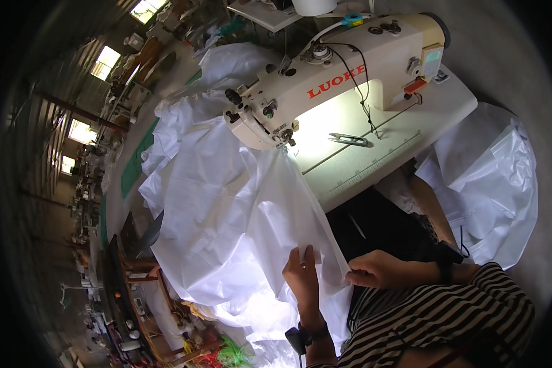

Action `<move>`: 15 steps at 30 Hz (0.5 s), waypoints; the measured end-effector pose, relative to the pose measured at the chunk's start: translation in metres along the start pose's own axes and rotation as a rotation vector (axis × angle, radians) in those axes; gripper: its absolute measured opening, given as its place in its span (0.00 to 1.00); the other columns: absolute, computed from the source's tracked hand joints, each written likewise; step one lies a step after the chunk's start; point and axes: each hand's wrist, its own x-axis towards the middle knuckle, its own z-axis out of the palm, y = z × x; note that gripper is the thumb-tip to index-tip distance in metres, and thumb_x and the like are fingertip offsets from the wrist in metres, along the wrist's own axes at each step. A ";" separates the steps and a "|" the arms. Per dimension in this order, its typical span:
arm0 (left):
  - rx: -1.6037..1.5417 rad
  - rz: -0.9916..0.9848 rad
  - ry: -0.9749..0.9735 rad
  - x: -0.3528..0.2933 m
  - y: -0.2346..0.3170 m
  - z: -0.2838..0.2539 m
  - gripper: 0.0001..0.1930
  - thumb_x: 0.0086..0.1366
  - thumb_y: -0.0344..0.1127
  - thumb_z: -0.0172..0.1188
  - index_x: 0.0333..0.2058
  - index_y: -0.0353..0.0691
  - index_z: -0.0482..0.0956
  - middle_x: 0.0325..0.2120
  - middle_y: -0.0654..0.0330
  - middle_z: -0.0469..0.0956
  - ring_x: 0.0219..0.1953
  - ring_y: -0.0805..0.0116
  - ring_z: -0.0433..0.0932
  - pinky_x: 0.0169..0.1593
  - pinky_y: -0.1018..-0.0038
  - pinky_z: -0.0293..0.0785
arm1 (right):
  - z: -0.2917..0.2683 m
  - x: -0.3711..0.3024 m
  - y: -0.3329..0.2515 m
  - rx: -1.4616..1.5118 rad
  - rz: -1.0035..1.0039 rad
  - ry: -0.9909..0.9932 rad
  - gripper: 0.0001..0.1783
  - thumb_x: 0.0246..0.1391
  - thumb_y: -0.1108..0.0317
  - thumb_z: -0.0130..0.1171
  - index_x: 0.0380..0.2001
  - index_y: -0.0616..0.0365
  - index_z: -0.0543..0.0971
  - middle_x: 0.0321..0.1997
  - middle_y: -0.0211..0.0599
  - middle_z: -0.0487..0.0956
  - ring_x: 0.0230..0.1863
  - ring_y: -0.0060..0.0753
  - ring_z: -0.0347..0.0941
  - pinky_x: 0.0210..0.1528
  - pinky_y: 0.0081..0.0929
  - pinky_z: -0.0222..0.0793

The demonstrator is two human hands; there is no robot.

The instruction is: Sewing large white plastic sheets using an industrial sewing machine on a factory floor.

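Observation:
A large sheet of thin white, slightly glossy material [208,202] spreads over the left side, crumpled and hanging toward me. It runs under the head of a cream sewing machine [343,80], whose needle area is mostly hidden. Near the sheet's lower right part, my left hand [302,276] is closed in a pinch on the material, fingertips pointing up. My right hand [377,270] is closed beside it, fingers curled at the sheet's right edge; its fingertips are partly hidden. Metal thread snips [351,140] lie on the lit machine bed [374,162], apart from both hands.
More white sheeting [494,184] is bunched at the right, beyond the machine bed. Black cloth [386,230] covers my lap. A wooden frame [156,288] stands at the lower left, near green stringy material [233,354]. A dark cord [365,92] hangs over the machine arm.

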 end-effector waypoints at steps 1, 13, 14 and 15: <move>-0.051 -0.009 -0.026 -0.003 0.012 -0.006 0.08 0.62 0.29 0.63 0.33 0.28 0.77 0.23 0.47 0.81 0.25 0.57 0.83 0.30 0.68 0.77 | -0.004 -0.001 -0.008 -0.062 -0.073 0.028 0.13 0.62 0.63 0.58 0.30 0.62 0.75 0.25 0.46 0.77 0.26 0.43 0.77 0.30 0.33 0.70; -0.276 -0.007 -0.052 -0.010 0.026 0.011 0.30 0.53 0.24 0.71 0.51 0.36 0.63 0.39 0.54 0.75 0.32 0.61 0.82 0.35 0.71 0.82 | -0.009 -0.010 -0.009 -0.042 -0.106 0.121 0.15 0.61 0.63 0.58 0.25 0.63 0.73 0.21 0.46 0.74 0.23 0.49 0.74 0.27 0.35 0.68; -0.210 0.041 -0.037 -0.011 0.028 0.013 0.34 0.52 0.23 0.71 0.55 0.37 0.61 0.40 0.53 0.74 0.33 0.60 0.82 0.36 0.71 0.83 | -0.010 -0.011 -0.009 -0.007 -0.074 0.126 0.15 0.61 0.63 0.58 0.25 0.63 0.73 0.21 0.46 0.74 0.23 0.48 0.74 0.27 0.34 0.68; -0.142 0.061 0.004 -0.013 0.021 0.016 0.32 0.55 0.23 0.69 0.56 0.36 0.62 0.40 0.52 0.76 0.34 0.61 0.83 0.36 0.72 0.82 | -0.008 -0.011 -0.008 -0.006 -0.076 0.121 0.15 0.61 0.63 0.58 0.25 0.63 0.73 0.21 0.46 0.74 0.23 0.48 0.74 0.27 0.34 0.68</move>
